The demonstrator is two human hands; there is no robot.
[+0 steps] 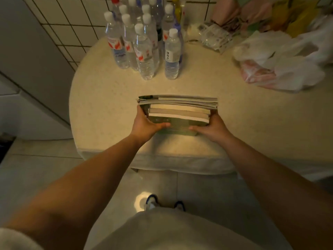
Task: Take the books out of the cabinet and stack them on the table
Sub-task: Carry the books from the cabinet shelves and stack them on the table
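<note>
Left hand (144, 123) and right hand (211, 128) grip opp. ends of the books (177, 112), thumbs on the near side. Stack sits at the table (108, 105) centre; water bottles (144, 44) and plastic bags (279, 65) behind.

The single head-mounted wide-angle camera is looking forward and steeply down, close over the bench (108, 105) edge and floor (45, 166).

Bare forearms, pale clothes, blue-and-white shoes
A light grey sleeve edge (10, 239) sits at lower left of the frame; light grey trousers (180, 231) fill the bottom centre, with blue-and-white trainers (153, 202) just above them
</note>
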